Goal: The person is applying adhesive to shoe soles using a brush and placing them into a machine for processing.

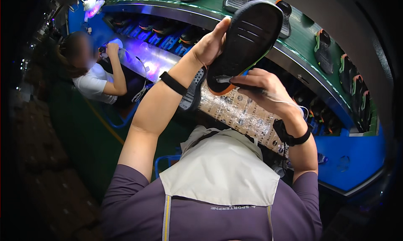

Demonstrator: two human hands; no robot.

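Note:
A black shoe (247, 41) is held up in front of me with its sole toward me; orange and green show along its edge. My left hand (211, 44) grips its side, thumb up along the edge and fingers hidden behind the shoe. At its lower, heel end my right hand (264, 89) is closed round a slim tool whose pale, flat tip (224, 79) touches the sole. The tool's kind is hard to make out; a bit of blue shows by the fingers. Behind my left forearm, another dark shoe (193, 92) rests at the bench's edge.
The bench (245, 115) is covered in printed brown wrapping. A green conveyor (300, 35) carrying several shoes curves beyond it, above a shelf with more shoes. A white cord (289, 103) passes my right wrist. On the left a co-worker (94, 75) sits by a violet-lit surface.

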